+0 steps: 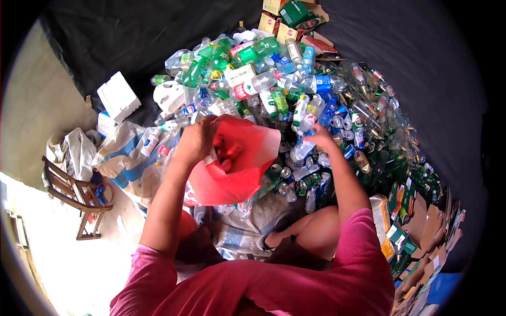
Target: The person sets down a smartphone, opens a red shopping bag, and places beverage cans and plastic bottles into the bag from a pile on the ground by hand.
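Much dark sheeting (416, 79) behind and right of heap. Broad heap (340, 122) of plastic bottles, glass bottles and cans before it. Flattened cardboard (426, 221) at lower right. Wooden chair (74, 192) at far left. Red bag (226, 185), mouth open, at heap's near edge, between person's forearms. White foam box (118, 97) left of heap. Left hand (198, 139) closed on bag's rim. Right hand (322, 139) over heap, fingers at clear bottle (301, 150); cannot tell whether gripped. Small red items (227, 152) inside bag.
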Tool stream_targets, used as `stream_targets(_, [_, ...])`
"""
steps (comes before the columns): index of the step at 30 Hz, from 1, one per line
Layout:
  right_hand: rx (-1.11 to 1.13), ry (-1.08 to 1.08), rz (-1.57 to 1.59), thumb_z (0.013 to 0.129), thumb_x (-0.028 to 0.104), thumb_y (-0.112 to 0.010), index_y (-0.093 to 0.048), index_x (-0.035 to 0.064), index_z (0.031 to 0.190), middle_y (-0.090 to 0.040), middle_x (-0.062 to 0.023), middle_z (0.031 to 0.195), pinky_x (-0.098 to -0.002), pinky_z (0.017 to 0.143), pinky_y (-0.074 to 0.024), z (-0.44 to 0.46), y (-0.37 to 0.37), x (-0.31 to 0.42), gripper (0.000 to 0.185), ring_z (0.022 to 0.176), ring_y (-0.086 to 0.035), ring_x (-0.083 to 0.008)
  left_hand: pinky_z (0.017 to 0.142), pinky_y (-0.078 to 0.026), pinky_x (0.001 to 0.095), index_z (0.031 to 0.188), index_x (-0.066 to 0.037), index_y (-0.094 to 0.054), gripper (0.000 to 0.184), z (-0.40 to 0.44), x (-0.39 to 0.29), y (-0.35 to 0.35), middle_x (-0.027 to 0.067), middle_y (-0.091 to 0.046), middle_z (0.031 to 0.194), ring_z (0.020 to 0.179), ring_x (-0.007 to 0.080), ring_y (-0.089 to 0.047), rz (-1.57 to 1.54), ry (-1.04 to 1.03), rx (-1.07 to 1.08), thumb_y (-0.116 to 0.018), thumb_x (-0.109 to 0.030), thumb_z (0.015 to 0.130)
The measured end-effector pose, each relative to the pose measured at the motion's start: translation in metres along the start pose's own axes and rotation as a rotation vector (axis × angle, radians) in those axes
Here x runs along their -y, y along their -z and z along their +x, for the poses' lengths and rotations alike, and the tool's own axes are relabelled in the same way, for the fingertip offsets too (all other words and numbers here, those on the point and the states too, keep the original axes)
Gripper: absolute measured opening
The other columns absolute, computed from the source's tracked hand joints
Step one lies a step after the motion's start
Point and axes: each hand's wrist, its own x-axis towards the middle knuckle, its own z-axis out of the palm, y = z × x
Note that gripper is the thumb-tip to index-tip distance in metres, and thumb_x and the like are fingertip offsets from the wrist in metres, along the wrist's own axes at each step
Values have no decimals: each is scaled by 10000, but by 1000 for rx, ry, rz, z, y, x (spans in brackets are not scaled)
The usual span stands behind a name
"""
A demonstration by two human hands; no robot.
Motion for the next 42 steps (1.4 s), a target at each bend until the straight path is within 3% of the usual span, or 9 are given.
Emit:
stream_targets(7, [-179,-2,394,755,411,-841,-551,18,1279,-652,-110,1102,-295,746,-513,-119,63,157,717,887,-630,-176,793,-516,502,1149,-24,-650,345,-6,8,-2,278,-673,944,896,459,-646,-39,-54,-37,-531,-304,988])
stream_targets(10, [34,-27,432,802,430,-802,-557,91,1281,-640,-28,948,-283,587,-481,-139,30,168,636,760,-614,-140,799,-514,501,1148,-25,-650,341,-5,7,-8,279,-673,946,901,457,-645,-21,-75,-50,-531,-302,988])
stream_targets(18, [128,319,243,746,412,-824,-625,32,1081,-695,-126,968,-355,786,-521,-106,-134,157,544,888,-665,-223,812,-509,493,1143,-14,-649,343,-6,-9,-15,283,-668,959,920,456,-642,-61,-83,-23,-535,-299,989])
stream_targets(20, [321,237,49,796,390,-770,-599,35,1126,-687,-133,1030,-369,843,-511,-107,-160,175,514,957,-669,-272,807,-509,485,1142,-10,-649,336,-6,-16,-15,280,-671,950,918,455,-644,-66,-74,-12,-534,-290,996])
stream_targets(22, [608,371,320,824,413,-704,-561,40,1230,-657,-170,1151,-393,919,-483,-127,-167,191,570,1094,-630,-325,793,-510,476,1138,-8,-650,334,-5,-17,-18,275,-673,929,901,452,-647,-96,-90,-18,-534,-289,1001])
stream_targets(29, [480,680,45,749,502,-693,-414,1,1433,-495,-280,1391,-421,1032,-433,-110,-235,171,892,1257,-532,-389,679,-501,403,1093,6,-661,331,-9,-16,-10,225,-625,733,696,357,-646,-202,-38,-14,-549,-295,1014])
stream_targets(33, [679,526,-28,720,512,-703,-358,31,1489,-435,-273,1462,-409,1072,-403,-104,-229,175,970,1322,-484,-364,659,-501,381,1093,11,-664,330,-11,-9,-6,186,-621,686,637,294,-634,-218,-11,63,-550,-289,1019])
stream_targets(36, [544,883,-252,727,461,-706,-395,68,1474,-429,-229,1484,-406,1080,-391,-119,-244,175,899,1358,-449,-331,680,-512,373,1098,10,-668,319,-13,-5,-5,185,-642,717,664,281,-650,-199,-96,71,-565,-279,1013])
stream_targets(42, [472,777,107,747,356,-720,-444,81,1410,-481,-178,1415,-386,1059,-406,-120,-249,173,769,1305,-481,-293,720,-523,337,1105,7,-674,304,-21,-4,7,170,-691,848,738,204,-637,-199,-122,322,-583,-268,1011])
